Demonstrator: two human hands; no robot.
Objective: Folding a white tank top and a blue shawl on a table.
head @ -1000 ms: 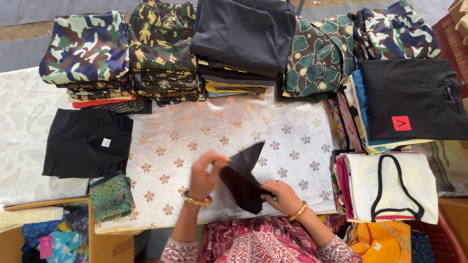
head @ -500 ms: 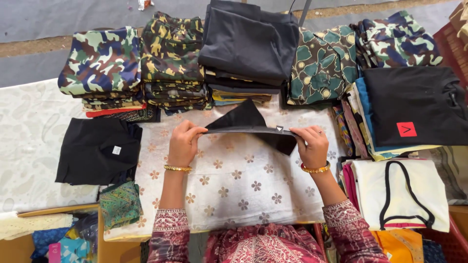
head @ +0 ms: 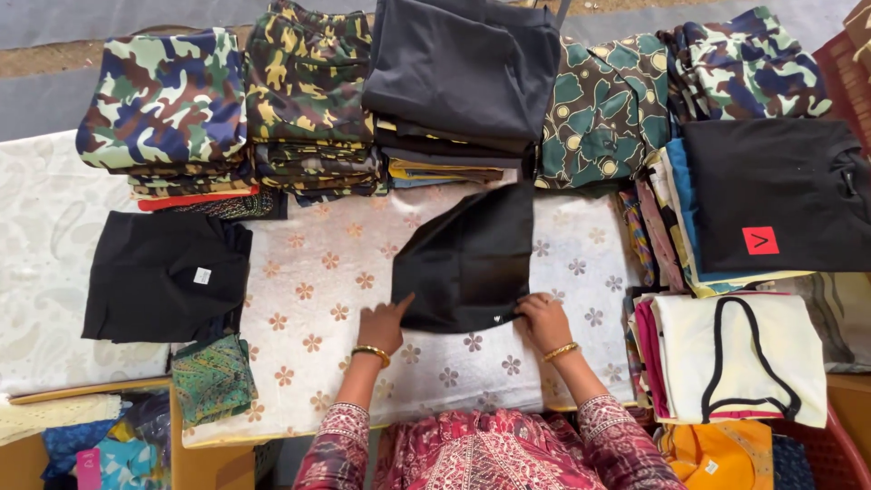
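Step in hand, as I read it: laying a black cloth [head: 467,259] flat on the bench [head: 299,272], ahead of a fold or smoothing.

Nearest: patterned red sleeves [head: 490,454] at the bottom edge, a gold bangle on each wrist.

Left hand [head: 386,325]: fingers closed in a pinch on the cloth's near-left corner, index finger up along the edge. Right hand [head: 543,319]: fingers curled down onto the near-right corner, pinning or gripping it; can't tell which from this angle.

The cloth lies on the floral cover in the middle of the bench, roughly square, with its far edge touching the base of the dark stack [head: 463,77]. Its left side looks a bit skewed, not fully flat.

Judgement on the next move: both corners need even tension so the near edge runs straight. The far edge needs watching, since it is tight against the stacks.

Surroundings:
- Left: a folded black garment [head: 163,277] with a small white tag, and a green patterned piece [head: 213,377] just below it.
- Right: a white piece with black trim [head: 739,358], and a black folded item [head: 780,195] with a red label on a multicolour pile.
- Far row: camouflage stacks [head: 163,95], the dark stack, and a green leaf-print stack [head: 603,109].
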